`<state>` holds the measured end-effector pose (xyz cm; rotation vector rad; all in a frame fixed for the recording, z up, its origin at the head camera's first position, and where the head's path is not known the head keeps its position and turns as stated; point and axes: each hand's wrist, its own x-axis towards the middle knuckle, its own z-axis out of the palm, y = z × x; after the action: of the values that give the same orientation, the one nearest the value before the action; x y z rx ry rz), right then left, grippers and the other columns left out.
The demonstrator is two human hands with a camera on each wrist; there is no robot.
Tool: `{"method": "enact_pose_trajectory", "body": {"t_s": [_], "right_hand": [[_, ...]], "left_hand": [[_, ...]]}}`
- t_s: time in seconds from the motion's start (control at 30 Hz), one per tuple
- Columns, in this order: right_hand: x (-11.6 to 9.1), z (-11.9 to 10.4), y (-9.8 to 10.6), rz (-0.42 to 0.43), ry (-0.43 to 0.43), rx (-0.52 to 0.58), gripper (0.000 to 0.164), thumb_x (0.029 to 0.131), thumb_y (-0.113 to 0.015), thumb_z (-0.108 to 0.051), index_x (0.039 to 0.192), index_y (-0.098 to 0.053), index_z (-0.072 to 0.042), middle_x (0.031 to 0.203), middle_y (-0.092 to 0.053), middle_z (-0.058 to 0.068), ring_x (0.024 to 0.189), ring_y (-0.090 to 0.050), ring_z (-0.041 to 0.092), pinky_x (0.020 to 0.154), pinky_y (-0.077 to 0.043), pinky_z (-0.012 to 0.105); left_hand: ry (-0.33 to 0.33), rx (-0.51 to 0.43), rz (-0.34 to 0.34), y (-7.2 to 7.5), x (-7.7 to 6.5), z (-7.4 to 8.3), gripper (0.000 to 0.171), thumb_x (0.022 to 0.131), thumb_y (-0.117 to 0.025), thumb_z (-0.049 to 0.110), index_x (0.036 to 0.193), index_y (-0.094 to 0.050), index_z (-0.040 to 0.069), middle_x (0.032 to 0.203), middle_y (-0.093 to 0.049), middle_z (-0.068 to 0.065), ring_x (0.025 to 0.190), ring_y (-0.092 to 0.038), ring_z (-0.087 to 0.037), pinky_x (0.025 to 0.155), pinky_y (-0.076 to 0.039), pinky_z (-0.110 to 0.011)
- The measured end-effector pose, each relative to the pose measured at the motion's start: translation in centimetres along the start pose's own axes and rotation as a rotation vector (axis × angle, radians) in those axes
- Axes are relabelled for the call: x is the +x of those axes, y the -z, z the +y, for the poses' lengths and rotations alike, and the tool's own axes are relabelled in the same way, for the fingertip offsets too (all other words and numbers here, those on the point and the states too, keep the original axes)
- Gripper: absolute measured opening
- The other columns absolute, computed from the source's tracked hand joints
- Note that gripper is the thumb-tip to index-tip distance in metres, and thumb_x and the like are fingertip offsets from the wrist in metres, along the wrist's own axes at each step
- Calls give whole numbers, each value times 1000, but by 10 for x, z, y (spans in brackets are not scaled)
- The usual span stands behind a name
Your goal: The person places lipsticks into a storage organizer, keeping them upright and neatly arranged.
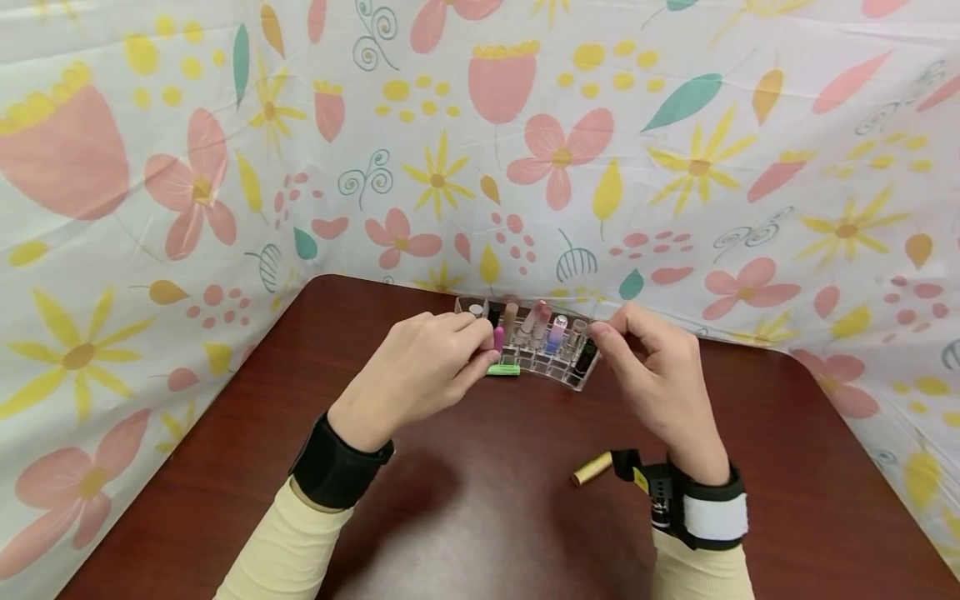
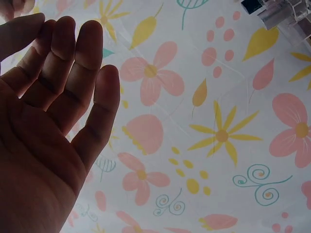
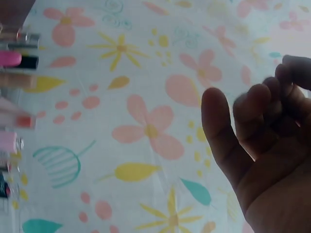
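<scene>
A clear acrylic lipstick organizer (image 1: 555, 367) stands near the back of the table, with several lipsticks and lip gloss tubes in its slots. My left hand (image 1: 420, 367) hovers at its left front corner, fingers loosely bent and the thumb near the index fingertip. Nothing shows between those fingers in the left wrist view. A bright green tube (image 1: 506, 370) lies just past the left thumb, in front of the organizer. My right hand (image 1: 663, 371) is raised at the organizer's right end, thumb and index tips close together. The right wrist view shows these fingers loosely curled with no object among them.
A gold tube (image 1: 592, 469) lies on the dark red wooden table (image 1: 480, 517), left of the right wrist strap. Flower-printed cloth (image 1: 450, 167) walls the table at the back and both sides.
</scene>
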<state>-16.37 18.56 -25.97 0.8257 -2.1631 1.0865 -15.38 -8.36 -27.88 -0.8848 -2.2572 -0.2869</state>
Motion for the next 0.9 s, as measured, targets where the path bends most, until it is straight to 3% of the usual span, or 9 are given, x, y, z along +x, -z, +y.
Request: {"method": "enact_pose_trajectory", "body": {"t_s": [0.23, 0.4, 0.5, 0.7, 0.8, 0.9], "right_hand": [[-5, 2, 11, -28, 5, -32, 30, 93, -69, 0, 70, -57, -15, 64, -47, -8, 54, -36, 3, 53, -30, 22], [-7, 1, 12, -76, 28, -19, 22, 94, -68, 2, 81, -66, -15, 70, -56, -10, 59, -46, 0, 56, -38, 17], [-8, 1, 14, -136, 47, -66, 20, 93, -69, 1, 87, -69, -18, 73, -59, -11, 64, -49, -1, 59, -42, 15], [-18, 13, 21, -325, 72, -184, 21, 93, -71, -4, 97, -70, -24, 85, -69, -13, 69, -55, -2, 63, -45, 14], [-29, 24, 25, -465, 60, -206, 22, 92, -72, -3, 105, -70, -21, 94, -71, -10, 77, -61, -3, 67, -50, 17], [-40, 33, 29, -642, -18, -225, 26, 92, -73, -6, 114, -69, -19, 102, -69, -8, 84, -65, -1, 72, -55, 22]], "left_hand": [[-21, 12, 0, -3, 1, 3, 19, 97, -63, 19, 79, -58, 18, 73, -54, 8, 61, -49, -7, 59, -42, -24], [-23, 17, -9, -3, 1, 5, 17, 99, -62, 20, 82, -60, 17, 75, -56, 8, 62, -50, -8, 60, -43, -25], [-28, 24, 4, -3, 1, 7, 16, 99, -61, 20, 83, -61, 16, 74, -56, 7, 61, -50, -9, 59, -43, -25], [-78, 28, 21, -11, 3, 17, 11, 97, -65, 23, 88, -65, 18, 77, -61, 6, 68, -62, -12, 63, -50, -27], [-119, 27, -35, -22, 4, 32, 11, 97, -67, 29, 91, -66, 20, 83, -65, 7, 75, -67, -11, 66, -54, -26], [-184, 49, -121, -37, 3, 53, 13, 98, -65, 35, 96, -66, 22, 87, -65, 9, 76, -66, -10, 65, -53, -25]]}}
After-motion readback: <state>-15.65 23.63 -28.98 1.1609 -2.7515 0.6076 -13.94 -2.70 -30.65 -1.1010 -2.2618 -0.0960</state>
